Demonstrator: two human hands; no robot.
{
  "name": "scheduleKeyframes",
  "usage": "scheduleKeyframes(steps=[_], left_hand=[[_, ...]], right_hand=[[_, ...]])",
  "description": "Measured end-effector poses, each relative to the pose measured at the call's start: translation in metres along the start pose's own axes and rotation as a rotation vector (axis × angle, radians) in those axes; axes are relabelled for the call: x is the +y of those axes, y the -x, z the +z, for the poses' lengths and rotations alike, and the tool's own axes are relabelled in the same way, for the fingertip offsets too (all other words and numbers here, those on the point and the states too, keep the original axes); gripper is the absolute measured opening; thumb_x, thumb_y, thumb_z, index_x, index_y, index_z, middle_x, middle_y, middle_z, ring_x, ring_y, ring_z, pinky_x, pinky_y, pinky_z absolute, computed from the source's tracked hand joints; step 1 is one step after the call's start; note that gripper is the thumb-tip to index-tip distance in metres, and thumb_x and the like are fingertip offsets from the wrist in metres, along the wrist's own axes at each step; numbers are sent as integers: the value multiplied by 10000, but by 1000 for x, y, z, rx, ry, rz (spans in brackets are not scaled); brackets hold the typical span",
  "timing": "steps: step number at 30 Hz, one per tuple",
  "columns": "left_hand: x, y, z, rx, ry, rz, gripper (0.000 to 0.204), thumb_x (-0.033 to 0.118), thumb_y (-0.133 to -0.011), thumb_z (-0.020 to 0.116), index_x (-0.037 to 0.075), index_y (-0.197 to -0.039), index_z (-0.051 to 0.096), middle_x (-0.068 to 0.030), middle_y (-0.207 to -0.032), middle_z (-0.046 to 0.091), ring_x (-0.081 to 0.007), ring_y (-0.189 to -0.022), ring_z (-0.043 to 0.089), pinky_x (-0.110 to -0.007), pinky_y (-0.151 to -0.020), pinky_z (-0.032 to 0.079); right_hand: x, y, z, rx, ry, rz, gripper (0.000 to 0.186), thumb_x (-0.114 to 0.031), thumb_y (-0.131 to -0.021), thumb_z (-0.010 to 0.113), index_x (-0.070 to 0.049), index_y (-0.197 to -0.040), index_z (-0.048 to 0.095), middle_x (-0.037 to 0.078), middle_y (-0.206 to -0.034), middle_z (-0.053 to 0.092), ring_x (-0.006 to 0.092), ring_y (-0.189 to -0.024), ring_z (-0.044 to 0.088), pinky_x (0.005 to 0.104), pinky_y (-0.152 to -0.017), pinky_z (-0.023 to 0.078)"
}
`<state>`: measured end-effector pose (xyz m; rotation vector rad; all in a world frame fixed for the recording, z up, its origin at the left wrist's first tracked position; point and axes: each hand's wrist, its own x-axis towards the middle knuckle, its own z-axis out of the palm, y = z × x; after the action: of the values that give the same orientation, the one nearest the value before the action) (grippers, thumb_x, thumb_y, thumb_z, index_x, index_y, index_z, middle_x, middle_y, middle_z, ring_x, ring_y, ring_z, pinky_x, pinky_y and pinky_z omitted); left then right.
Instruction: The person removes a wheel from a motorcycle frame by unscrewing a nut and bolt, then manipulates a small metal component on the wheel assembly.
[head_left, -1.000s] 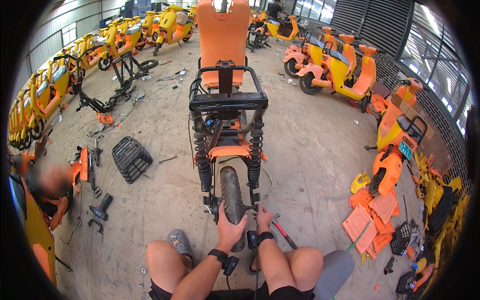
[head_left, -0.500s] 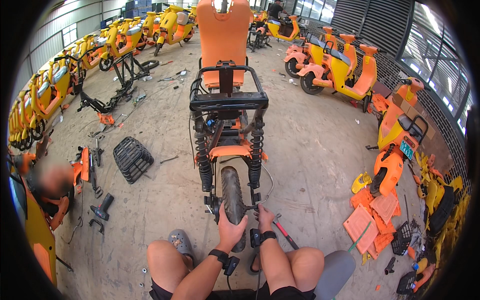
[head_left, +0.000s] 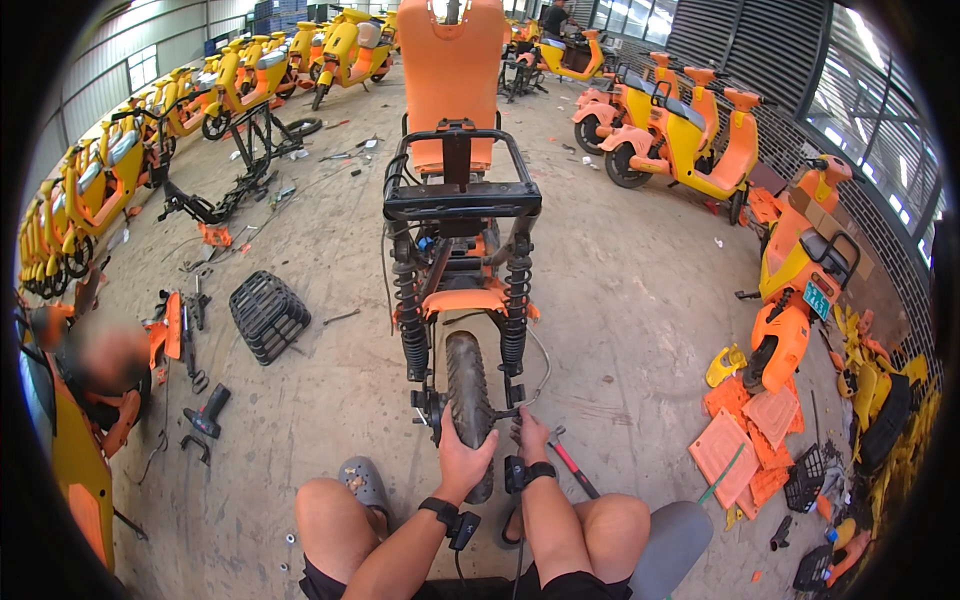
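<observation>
Before me stands a partly stripped orange scooter with a bare black frame, its rear wheel (head_left: 466,385) between two coil shock absorbers. My left hand (head_left: 466,462) is closed around the back of the tyre, thumb on its right side. Beside the wheel's right side, my right hand (head_left: 531,440) has its fingers curled at the axle end. What those fingers hold there is too small and partly hidden to make out. A thin grey cable (head_left: 546,368) loops down close to that hand. Black straps with small boxes sit on both wrists.
A red-handled tool (head_left: 572,468) lies right of my hand. At left are a black basket (head_left: 268,317), a power drill (head_left: 207,411) and a person (head_left: 105,375) beside a scooter. Orange panels (head_left: 728,452) are piled at right. Rows of yellow scooters stand farther back.
The view has shifted very slightly, so the scooter sits a little farther right. Both hands stay at the wheel in nearly the same pose.
</observation>
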<state>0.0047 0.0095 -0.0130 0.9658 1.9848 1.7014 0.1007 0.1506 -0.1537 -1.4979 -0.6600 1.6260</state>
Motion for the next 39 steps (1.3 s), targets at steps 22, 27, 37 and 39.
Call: scheduleKeyframes(steps=[22, 27, 37, 39], left_hand=[[-1, 2, -5, 6, -28, 19, 845, 238, -734, 779, -67, -1370, 313, -252, -1205, 533, -313, -1092, 550, -377, -956, 424], [-4, -1, 2, 19, 21, 37, 851, 215, -720, 782, -70, -1371, 312, -269, -1176, 549, -333, -1061, 571, -388, -939, 437], [-3, -2, -2, -15, 41, -27, 838, 179, -728, 771, -53, -1379, 295, -227, -1231, 510, -301, -1116, 526, -392, -974, 408], [-2, -1, 0, -16, 43, -5, 838, 178, -725, 772, -55, -1375, 298, -230, -1220, 519, -305, -1104, 536, -394, -964, 417]], right_hand=[[9, -21, -7, -80, -165, 14, 158, -214, -886, 635, -58, -890, 657, 3, -684, 555, 123, -585, 535, 298, -544, 468], [19, -26, -5, 25, 152, -238, 294, -84, -894, 609, 85, -1135, 612, 114, -785, 669, 151, -611, 637, 290, -542, 523], [16, -8, 6, 44, 115, -255, 314, -12, -849, 522, 116, -1121, 611, 159, -905, 667, 214, -765, 669, 308, -685, 570], [12, -7, 6, 53, 64, -251, 320, -13, -839, 516, 117, -1115, 612, 162, -918, 659, 219, -781, 664, 313, -697, 574]])
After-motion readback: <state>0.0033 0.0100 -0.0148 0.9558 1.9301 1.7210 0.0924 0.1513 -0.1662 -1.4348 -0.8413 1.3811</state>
